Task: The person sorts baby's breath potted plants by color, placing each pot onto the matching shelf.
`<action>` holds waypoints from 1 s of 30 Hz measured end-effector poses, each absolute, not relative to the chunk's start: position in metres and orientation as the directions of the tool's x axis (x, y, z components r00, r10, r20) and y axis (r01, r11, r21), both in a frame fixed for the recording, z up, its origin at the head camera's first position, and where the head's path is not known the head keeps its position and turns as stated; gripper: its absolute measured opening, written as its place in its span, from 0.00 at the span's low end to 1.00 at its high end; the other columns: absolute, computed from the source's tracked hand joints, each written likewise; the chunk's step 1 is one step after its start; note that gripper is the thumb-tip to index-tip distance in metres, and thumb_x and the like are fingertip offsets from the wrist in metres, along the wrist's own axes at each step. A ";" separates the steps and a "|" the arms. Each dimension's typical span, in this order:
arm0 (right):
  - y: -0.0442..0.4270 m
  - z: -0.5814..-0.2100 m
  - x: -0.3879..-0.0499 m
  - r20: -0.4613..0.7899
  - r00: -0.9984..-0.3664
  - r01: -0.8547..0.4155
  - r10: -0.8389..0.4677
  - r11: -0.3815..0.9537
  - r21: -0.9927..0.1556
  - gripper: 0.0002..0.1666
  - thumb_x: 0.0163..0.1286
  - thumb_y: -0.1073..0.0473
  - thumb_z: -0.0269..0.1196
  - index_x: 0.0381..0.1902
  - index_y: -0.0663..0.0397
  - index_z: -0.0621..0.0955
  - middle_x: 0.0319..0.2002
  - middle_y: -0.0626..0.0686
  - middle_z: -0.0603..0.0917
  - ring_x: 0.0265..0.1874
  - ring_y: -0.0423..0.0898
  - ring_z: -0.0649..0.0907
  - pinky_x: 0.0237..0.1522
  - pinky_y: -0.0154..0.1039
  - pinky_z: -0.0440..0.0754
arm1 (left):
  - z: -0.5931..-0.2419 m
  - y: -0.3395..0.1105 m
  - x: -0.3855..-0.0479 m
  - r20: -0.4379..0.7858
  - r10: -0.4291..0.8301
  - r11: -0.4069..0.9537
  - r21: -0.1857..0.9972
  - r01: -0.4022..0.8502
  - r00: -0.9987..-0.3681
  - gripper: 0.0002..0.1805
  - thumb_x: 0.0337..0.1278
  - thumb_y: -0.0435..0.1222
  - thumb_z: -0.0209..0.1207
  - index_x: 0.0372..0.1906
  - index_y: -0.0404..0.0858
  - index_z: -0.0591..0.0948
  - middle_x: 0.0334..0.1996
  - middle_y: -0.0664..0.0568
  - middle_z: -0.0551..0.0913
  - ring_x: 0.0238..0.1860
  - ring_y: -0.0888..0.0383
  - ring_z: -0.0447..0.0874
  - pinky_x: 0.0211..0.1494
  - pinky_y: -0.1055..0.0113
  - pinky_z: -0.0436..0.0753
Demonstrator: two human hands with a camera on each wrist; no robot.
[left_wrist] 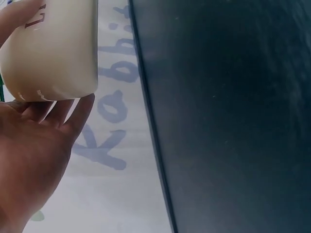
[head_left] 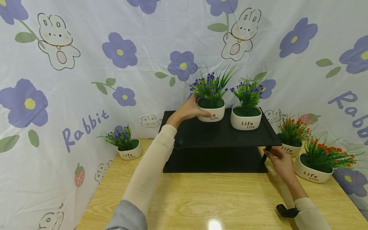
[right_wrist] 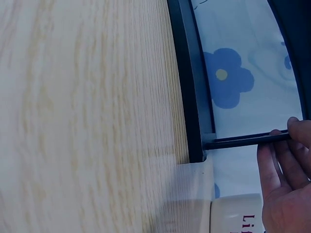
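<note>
Over the black shelf [head_left: 201,135], towards its back edge, a purple-flowered pot [head_left: 219,113] sits gripped by the left hand [head_left: 188,111], fingers beneath; the right hand [head_left: 283,163] pinches the front-right post [right_wrist: 243,141]. Placing or lifting off seems underway; next calls for keeping it level.

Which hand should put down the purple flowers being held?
Probably the left hand: it holds that flowerpot above the black shelf. The right hand is lower, gripping the shelf's post.
</note>
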State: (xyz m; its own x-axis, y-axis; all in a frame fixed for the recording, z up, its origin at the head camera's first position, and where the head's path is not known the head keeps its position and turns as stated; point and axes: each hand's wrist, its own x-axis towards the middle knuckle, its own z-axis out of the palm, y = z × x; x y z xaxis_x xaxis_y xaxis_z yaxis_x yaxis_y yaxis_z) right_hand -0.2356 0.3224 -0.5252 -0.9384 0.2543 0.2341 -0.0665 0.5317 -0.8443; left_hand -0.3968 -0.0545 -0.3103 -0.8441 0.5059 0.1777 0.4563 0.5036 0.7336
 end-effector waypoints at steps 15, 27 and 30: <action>0.322 -0.524 -0.235 0.243 -0.936 -0.080 0.253 0.523 -0.849 0.27 0.82 0.48 0.63 0.67 0.63 0.81 0.52 0.40 0.85 0.44 0.11 0.74 0.43 0.14 0.75 | -0.326 -0.046 -0.397 0.049 0.525 0.591 0.697 0.406 -0.850 0.72 0.46 0.50 0.82 0.89 0.49 0.44 0.87 0.49 0.53 0.85 0.43 0.57 0.84 0.42 0.64; 0.322 -0.522 -0.234 0.228 -0.944 -0.073 0.239 0.522 -0.850 0.28 0.83 0.47 0.62 0.68 0.62 0.80 0.57 0.50 0.86 0.45 0.11 0.73 0.43 0.14 0.75 | -0.334 -0.043 -0.394 -0.001 0.555 0.611 0.679 0.406 -0.832 0.71 0.50 0.53 0.80 0.89 0.46 0.43 0.87 0.46 0.52 0.85 0.44 0.56 0.85 0.44 0.63; 0.322 -0.522 -0.233 0.219 -0.947 -0.065 0.237 0.525 -0.849 0.28 0.83 0.47 0.61 0.68 0.62 0.79 0.61 0.63 0.85 0.45 0.11 0.73 0.43 0.14 0.75 | -0.335 -0.044 -0.394 -0.017 0.555 0.613 0.685 0.394 -0.832 0.73 0.50 0.54 0.80 0.89 0.48 0.39 0.88 0.48 0.48 0.87 0.45 0.52 0.86 0.44 0.61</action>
